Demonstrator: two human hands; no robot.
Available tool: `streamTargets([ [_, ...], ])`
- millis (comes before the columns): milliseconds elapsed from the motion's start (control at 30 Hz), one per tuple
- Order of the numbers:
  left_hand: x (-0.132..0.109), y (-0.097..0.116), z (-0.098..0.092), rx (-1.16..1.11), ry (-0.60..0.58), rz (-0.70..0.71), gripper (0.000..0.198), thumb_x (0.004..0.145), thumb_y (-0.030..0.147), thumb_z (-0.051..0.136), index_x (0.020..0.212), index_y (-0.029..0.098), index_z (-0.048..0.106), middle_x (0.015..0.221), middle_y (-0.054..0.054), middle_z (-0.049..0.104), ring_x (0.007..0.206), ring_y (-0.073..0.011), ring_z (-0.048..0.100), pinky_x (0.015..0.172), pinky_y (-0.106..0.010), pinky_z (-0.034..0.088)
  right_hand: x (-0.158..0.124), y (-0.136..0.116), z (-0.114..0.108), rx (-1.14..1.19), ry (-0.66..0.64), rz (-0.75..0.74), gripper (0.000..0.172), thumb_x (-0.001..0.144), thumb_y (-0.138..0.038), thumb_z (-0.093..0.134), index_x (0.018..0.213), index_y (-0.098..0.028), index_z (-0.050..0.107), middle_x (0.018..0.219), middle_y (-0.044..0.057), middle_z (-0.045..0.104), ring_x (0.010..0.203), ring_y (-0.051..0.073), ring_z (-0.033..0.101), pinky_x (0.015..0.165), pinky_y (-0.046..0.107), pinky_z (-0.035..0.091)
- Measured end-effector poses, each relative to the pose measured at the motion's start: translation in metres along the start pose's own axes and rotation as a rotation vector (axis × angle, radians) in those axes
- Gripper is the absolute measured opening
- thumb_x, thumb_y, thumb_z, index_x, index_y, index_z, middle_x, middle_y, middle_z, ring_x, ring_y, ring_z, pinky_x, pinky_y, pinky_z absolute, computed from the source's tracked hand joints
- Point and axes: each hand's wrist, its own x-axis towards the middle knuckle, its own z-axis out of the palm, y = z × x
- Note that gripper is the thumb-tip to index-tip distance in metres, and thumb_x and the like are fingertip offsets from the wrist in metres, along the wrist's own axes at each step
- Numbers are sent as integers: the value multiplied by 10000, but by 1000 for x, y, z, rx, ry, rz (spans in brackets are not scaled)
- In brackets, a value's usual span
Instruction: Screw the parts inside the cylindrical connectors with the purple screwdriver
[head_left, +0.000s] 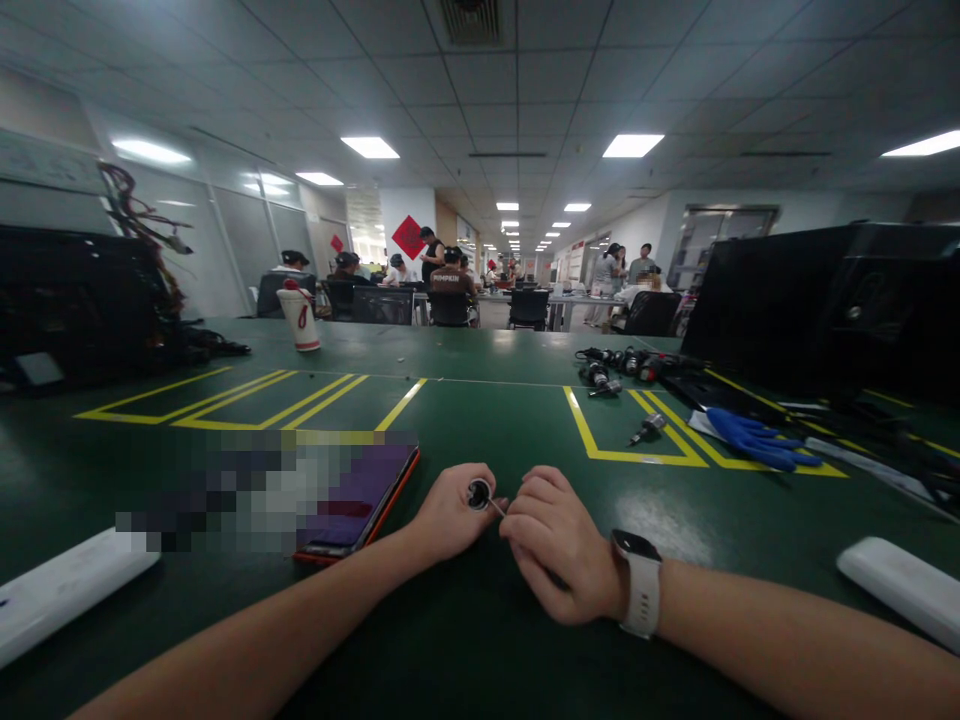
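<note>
My left hand (451, 515) is closed round a small cylindrical part (478, 494), whose dark round end has a pale metallic rim and faces up toward me. From my right hand (559, 545) a thin metal rod (496, 508) reaches toward that end; my curled fingers hide its other end. Whether the rod's tip touches the part or enters it, I cannot tell. Both hands are close together over the green table. Left of them lies a tablet-like device (367, 490) with a purple screen and an orange-red edge, partly covered by a pixelated patch.
Yellow tape (577, 420) marks rectangles on the table (480, 650). On the right lie a small metal part (649, 427), several black cylindrical parts (600, 375) and a blue glove (757, 437). A white cup (301, 317) stands back left. Black equipment (817, 300) flanks both sides; people sit beyond.
</note>
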Motion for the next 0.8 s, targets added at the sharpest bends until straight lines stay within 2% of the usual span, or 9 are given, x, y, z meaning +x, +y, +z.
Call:
streamTargets([
  [167,0,1,-1,-13,-17,10,144,606,207,617,556,170,488,529,61,459,500,-94,413,478,-209,311,-1,0,-1,134,91,103,116,781,-127,399,829,-172,494,743,43,548,727,177,493,750,373,371],
  [433,-1,2,-1,-56,-5,0,158,631,247,636,577,165,512,539,51,481,514,-101,435,486,-212,333,2,-6,-1,389,261,373,194,857,-154,360,760,-175,526,702,30,529,686,162,489,633,307,390],
  [633,0,3,0,-99,23,-18,188,619,240,630,559,171,466,515,62,448,489,-91,407,460,-202,322,0,-9,1,386,259,343,177,856,-157,372,788,-169,535,727,35,526,712,166,486,659,317,389],
  [800,-1,3,1,-68,55,-18,167,609,221,632,547,169,487,523,52,471,505,-101,421,477,-213,319,-1,-8,3,316,268,316,152,838,-128,387,790,-176,522,727,30,533,715,169,486,681,331,384],
])
